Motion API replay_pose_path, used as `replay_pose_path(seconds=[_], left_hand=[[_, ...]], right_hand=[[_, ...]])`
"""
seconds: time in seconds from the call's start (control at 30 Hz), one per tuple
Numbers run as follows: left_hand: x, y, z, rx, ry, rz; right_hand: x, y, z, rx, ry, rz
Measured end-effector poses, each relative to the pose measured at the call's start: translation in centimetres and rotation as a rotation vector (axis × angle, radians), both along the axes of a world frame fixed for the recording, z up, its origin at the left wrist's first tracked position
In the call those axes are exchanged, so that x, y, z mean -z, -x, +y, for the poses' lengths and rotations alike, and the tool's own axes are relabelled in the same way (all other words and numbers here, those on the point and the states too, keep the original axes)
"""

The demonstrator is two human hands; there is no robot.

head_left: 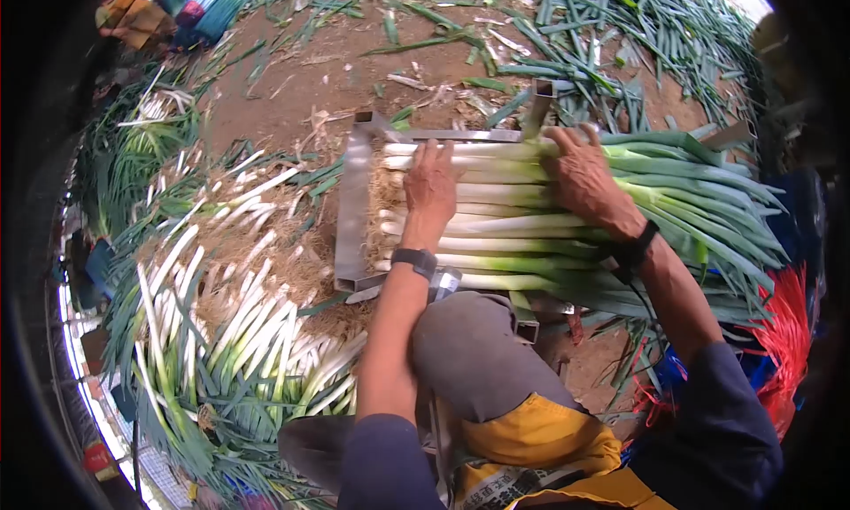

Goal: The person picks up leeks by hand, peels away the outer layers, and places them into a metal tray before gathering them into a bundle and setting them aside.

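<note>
A row of leeks lies side by side in a metal frame, white root ends toward the left and green leaves out to the right. My left hand rests on the white stems near the root ends, its fingers pointing to the frame's far side. Farther right, my right hand lies over the stems where white turns green, fingers bent and spread over the far leeks. Both palms face down, and their undersides are hidden.
Loose leeks with roots lie in a pile at the left. Cut green leaves cover the ground at the far right. Red plastic strands hang at the right edge. At the top left is another person, partly visible.
</note>
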State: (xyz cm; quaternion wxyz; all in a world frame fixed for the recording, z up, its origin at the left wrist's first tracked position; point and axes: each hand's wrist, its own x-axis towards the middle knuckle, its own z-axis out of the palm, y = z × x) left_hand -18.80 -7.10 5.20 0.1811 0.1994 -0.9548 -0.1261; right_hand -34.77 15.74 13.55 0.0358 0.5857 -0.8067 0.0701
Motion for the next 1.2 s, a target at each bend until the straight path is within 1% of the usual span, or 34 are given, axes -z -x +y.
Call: replay_pose_path(seconds=[0.03, 0.07, 0.1, 0.13, 0.17, 0.2, 0.23, 0.27, 0.3, 0.33, 0.43, 0.5, 0.53, 0.57, 0.6, 0.63, 0.73, 0.8, 0.83, 0.87, 0.9, 0.93, 0.97, 1.0, 1.03, 1.07, 1.1, 1.13, 1.2], left_hand=[[-0.4, 0.4, 0.0, -0.027, -0.073, -0.051], [-0.3, 0.4, -0.3, -0.022, -0.086, -0.021], [0.0, 0.2, -0.6, -0.025, -0.095, 0.002], [1.2, 0.3, -0.6, -0.049, -0.032, 0.079], [1.0, 0.7, -0.6, -0.074, -0.062, 0.007], [1.5, 0.8, -0.6, -0.082, -0.044, 0.011], [0.4, 0.8, -0.1, -0.106, -0.081, -0.007], [0.2, 0.6, 0.1, -0.097, -0.056, 0.041], [-0.2, 0.6, 0.1, -0.090, -0.111, 0.008], [0.1, 0.4, 0.1, -0.071, -0.115, 0.050], [1.9, -0.1, 0.3, -0.073, -0.086, 0.053], [2.7, 0.0, 0.1, -0.081, 0.002, 0.049], [3.4, 0.0, 0.0, -0.063, -0.021, 0.003], [4.2, 0.1, -0.1, -0.025, -0.106, 0.027], [3.3, -0.6, -0.5, -0.004, -0.190, 0.064], [3.3, -1.1, -0.5, 0.002, -0.273, 0.074], [-1.2, -3.5, -0.4, 0.044, -0.519, 0.127], [-5.4, -7.0, -0.6, 0.079, -0.677, 0.190], [-8.6, -9.4, -1.4, 0.165, -0.804, 0.207], [-10.5, -11.8, -2.0, 0.234, -0.998, 0.284], [-13.7, -14.9, -3.1, 0.332, -0.927, 0.314], [-15.7, -17.6, -4.7, 0.351, -1.023, 0.275], [-18.6, -21.1, -6.6, 0.326, -0.959, 0.215], [-20.3, -23.9, -8.8, 0.267, -0.938, 0.139], [-20.9, -26.8, -10.9, 0.257, -0.912, 0.202], [-20.5, -29.4, -13.5, 0.266, -1.042, 0.233], [-20.5, -32.6, -15.4, 0.207, -1.091, 0.280], [-19.9, -35.4, -17.0, 0.156, -1.042, 0.283], [-20.8, -41.3, -18.3, -0.045, -1.077, 0.198]], right_hand=[[-0.9, -0.2, 0.4, 0.022, 0.001, 0.023], [-0.8, -0.2, 1.4, 0.066, -0.034, 0.031], [-0.7, -0.5, 2.3, 0.161, -0.079, 0.042], [-1.8, -1.1, 2.9, 0.251, -0.136, 0.027], [-1.2, -0.6, 3.7, 0.278, -0.093, -0.048], [-0.3, 0.0, 4.0, 0.268, -0.145, -0.012], [0.4, 0.2, 4.0, 0.217, -0.142, 0.041], [-0.1, 0.4, 3.4, 0.193, -0.167, 0.010], [-0.8, 0.6, 2.9, 0.174, -0.186, -0.009], [-0.9, 0.6, 2.5, 0.160, -0.207, -0.020], [2.1, 0.6, 2.7, 0.097, -0.044, 0.135], [1.9, 0.9, 2.6, 0.122, -0.087, 0.063], [1.3, 0.8, 2.4, 0.129, -0.105, 0.036], [0.6, 0.4, 2.3, 0.131, -0.112, 0.034], [-1.2, -1.1, 1.2, 0.101, -0.055, 0.106], [1.3, 0.4, 2.9, 0.103, -0.073, 0.095], [0.8, 0.0, 2.5, 0.105, -0.091, 0.091], [0.7, -0.5, 2.7, 0.108, -0.105, 0.106], [1.0, -0.4, 2.8, 0.107, -0.109, 0.119], [1.4, -0.3, 2.6, 0.102, -0.113, 0.131], [1.2, -0.3, 2.4, 0.088, -0.142, 0.104], [1.2, -0.2, 2.3, 0.091, -0.157, 0.093], [1.4, 0.0, 2.2, 0.096, -0.173, 0.082], [1.6, 0.1, 2.1, 0.108, -0.188, 0.073], [1.9, 0.3, 2.2, 0.105, -0.212, 0.098], [2.2, 0.6, 2.1, 0.105, -0.231, 0.125], [2.2, 0.7, 1.9, 0.116, -0.252, 0.098], [3.0, 1.5, 2.4, 0.126, -0.267, 0.137], [2.8, 1.8, 2.3, 0.152, -0.351, 0.103]])
